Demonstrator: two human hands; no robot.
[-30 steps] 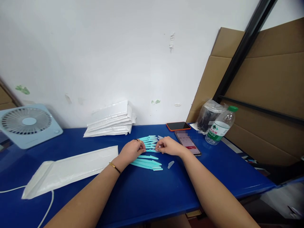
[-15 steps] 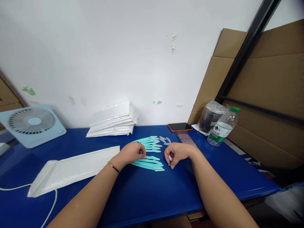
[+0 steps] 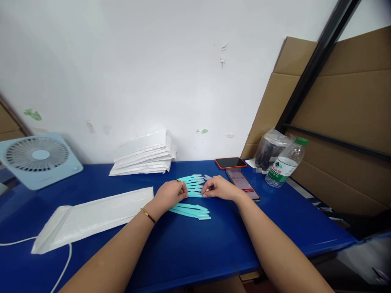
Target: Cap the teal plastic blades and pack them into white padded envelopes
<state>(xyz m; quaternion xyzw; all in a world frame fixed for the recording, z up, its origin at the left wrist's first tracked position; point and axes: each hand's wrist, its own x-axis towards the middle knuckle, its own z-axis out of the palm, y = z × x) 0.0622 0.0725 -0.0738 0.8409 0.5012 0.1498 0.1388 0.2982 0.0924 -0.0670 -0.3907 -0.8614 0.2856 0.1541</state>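
Observation:
Turquoise eyebrow razors lie on the blue table in two fanned groups, an upper group (image 3: 194, 179) and a lower group (image 3: 193, 211). My left hand (image 3: 171, 194) is closed in a pinch at the handle of the lowest razor (image 3: 194, 195) of the upper group. At that razor's blade end, my right hand (image 3: 221, 188) is pinched too. What its fingertips grip is mostly hidden; a small clear blade cap was in them a moment earlier. Loose translucent blade caps (image 3: 207, 177) lie behind my right hand, partly covered by it.
A white padded envelope (image 3: 97, 217) lies flat to the left, and a stack of white envelopes (image 3: 143, 154) leans by the wall. Farther left stands a light blue fan (image 3: 41, 160) with a white cable. Two phones (image 3: 231, 162) and a water bottle (image 3: 285, 165) are on the right.
My right hand has moved left and slightly up, from the right of the razors to a razor's blade end. My left hand has shifted slightly upward, from the lower group to the upper.

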